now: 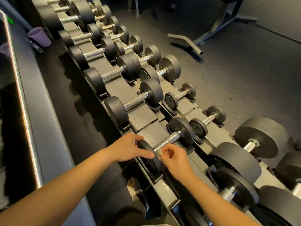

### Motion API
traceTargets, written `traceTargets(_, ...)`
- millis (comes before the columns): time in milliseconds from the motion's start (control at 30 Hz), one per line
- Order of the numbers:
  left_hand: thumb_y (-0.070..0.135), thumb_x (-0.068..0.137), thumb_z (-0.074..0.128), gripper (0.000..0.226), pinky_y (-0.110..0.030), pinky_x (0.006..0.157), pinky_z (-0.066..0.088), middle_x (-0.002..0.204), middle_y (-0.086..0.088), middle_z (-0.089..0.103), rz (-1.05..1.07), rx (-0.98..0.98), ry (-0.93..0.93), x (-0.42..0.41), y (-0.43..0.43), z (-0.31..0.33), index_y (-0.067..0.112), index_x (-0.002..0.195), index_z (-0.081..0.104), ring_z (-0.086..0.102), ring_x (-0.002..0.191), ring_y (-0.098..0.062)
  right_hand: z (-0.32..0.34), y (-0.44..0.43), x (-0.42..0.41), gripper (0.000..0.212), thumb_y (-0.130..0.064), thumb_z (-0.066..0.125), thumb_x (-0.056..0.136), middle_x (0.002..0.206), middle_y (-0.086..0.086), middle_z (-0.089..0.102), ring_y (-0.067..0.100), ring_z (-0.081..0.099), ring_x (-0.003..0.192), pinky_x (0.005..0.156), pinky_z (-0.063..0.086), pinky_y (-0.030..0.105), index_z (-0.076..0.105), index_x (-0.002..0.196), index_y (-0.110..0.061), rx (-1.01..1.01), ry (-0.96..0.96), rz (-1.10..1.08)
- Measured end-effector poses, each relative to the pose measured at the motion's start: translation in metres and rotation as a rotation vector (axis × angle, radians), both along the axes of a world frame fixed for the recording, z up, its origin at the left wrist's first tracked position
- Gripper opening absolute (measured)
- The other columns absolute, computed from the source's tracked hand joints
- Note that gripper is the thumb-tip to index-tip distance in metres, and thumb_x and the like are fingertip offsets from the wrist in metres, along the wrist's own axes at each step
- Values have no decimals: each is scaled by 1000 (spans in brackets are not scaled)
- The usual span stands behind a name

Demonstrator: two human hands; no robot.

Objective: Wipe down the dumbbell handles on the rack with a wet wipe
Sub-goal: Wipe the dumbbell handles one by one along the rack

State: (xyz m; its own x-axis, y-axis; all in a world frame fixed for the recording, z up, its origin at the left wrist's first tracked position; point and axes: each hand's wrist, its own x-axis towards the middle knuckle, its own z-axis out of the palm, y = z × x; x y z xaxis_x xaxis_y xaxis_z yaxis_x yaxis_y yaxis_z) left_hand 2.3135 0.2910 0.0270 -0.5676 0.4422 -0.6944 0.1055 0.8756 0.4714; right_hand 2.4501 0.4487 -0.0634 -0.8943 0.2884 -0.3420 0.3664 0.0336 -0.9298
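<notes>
A long grey rack (143, 116) holds two rows of black dumbbells with knurled chrome handles. My left hand (130, 148) grips the near plate (150, 154) of a small dumbbell on the upper row. My right hand (175, 156) pinches a small white wet wipe (160, 153) against the near end of that dumbbell's handle (167, 141). Most of the wipe is hidden by my fingers.
More dumbbells (135, 100) run up the rack to the far left, and larger ones (260, 137) sit at the right. A purple cup (39, 36) stands on the ledge beside a mirror (9, 95). A bench frame (185, 43) stands on the dark floor. My foot (134, 187) shows under the rack.
</notes>
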Motion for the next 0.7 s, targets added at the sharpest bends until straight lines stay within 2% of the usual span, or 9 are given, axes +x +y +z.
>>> traceTargets(67, 68, 61, 85, 113, -31, 108, 46, 142, -2, 56, 7, 9, -11, 1, -1, 1, 18, 154, 43, 57, 124, -16, 4, 8, -6, 14, -2, 66, 92, 67, -1, 67, 8, 65, 63, 63, 53, 20, 68, 83, -12, -22, -14, -153)
traceTargets(133, 62, 67, 85, 107, -31, 109, 45, 143, -2, 56, 23, 17, -13, 2, -2, 0, 18, 154, 43, 56, 126, -16, 5, 6, -11, 14, -2, 63, 93, 72, 4, 71, 17, 71, 69, 62, 59, 26, 68, 86, -12, -67, -62, -327)
traceTargets(200, 61, 68, 85, 105, -31, 109, 44, 145, -2, 54, 28, 20, -5, 3, -1, 0, 17, 154, 43, 55, 127, -17, 6, -3, -13, 14, -8, 64, 94, 71, 3, 69, 17, 69, 68, 65, 61, 34, 69, 84, -17, 33, -74, -298)
traceTargets(333, 62, 68, 85, 105, -32, 107, 46, 144, -2, 55, 12, 1, 29, 6, 1, -1, 18, 154, 43, 56, 125, -16, 26, -4, -21, 12, -17, 63, 96, 77, -9, 68, 5, 63, 72, 71, 53, 21, 73, 88, -19, 358, 1, 157)
traceTargets(467, 60, 70, 85, 107, -29, 106, 44, 148, -2, 53, 12, 0, 49, 12, 3, 0, 17, 156, 39, 54, 130, -18, 48, 31, -72, 17, -24, 58, 100, 97, 6, 70, 22, 68, 88, 75, 52, 30, 67, 107, -12, 948, -132, 545)
traceTargets(533, 60, 70, 85, 108, -32, 110, 43, 151, -3, 51, 14, -4, 54, 14, 3, 1, 17, 157, 37, 52, 134, -19, 54, 33, -91, 25, -22, 63, 97, 109, 13, 67, 28, 66, 99, 78, 50, 34, 61, 117, -8, 1111, -235, 724)
traceTargets(600, 61, 70, 85, 106, -31, 109, 44, 148, -2, 53, 16, -7, 57, 15, 4, 1, 17, 155, 40, 53, 132, -19, 57, 23, -101, 24, -20, 65, 95, 106, 13, 63, 31, 64, 100, 78, 48, 35, 58, 115, -8, 1077, -280, 906)
traceTargets(667, 58, 72, 85, 94, -27, 102, 44, 139, 0, 59, 15, -10, 57, 15, 4, 1, 18, 149, 49, 56, 125, -17, 56, 16, -107, 9, -19, 61, 95, 93, 11, 61, 28, 61, 87, 72, 46, 33, 56, 94, -11, 844, -277, 1023)
traceTargets(700, 57, 72, 85, 89, -26, 100, 44, 136, 1, 61, 16, -7, 58, 16, 5, 1, 19, 146, 52, 57, 123, -16, 56, 17, -109, 12, -19, 60, 95, 88, 10, 62, 24, 59, 80, 69, 45, 31, 57, 85, -11, 713, -269, 1050)
